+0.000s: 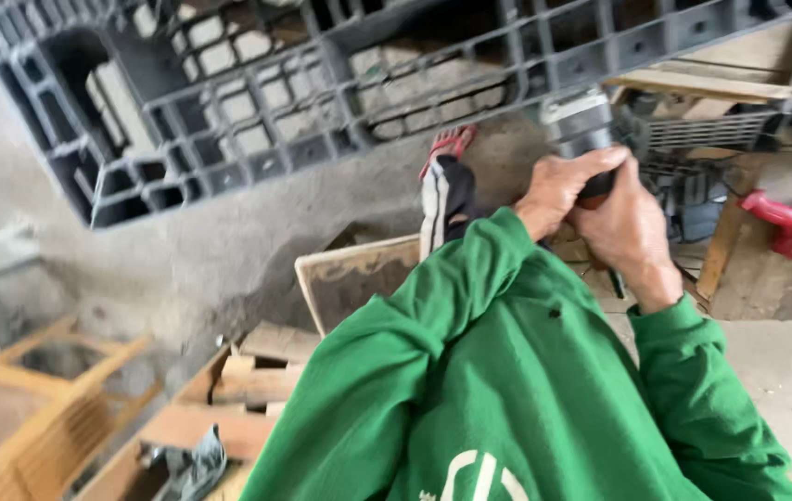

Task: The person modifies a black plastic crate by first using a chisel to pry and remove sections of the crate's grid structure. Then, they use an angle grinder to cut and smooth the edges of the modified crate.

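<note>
A power tool (583,130) with a grey, cylindrical body is gripped by both hands at the upper right of the view. Its long axis is tilted slightly from vertical, with the grey end pointed up toward the dark plastic pallet (257,111). The left hand (558,190) is wrapped around the lower body; the right hand (628,232) is closed over it from the other side. The tool's lower end is hidden by the fingers, and its kind cannot be made out through blur. The green sleeves (470,371) cover much of the foreground.
</note>
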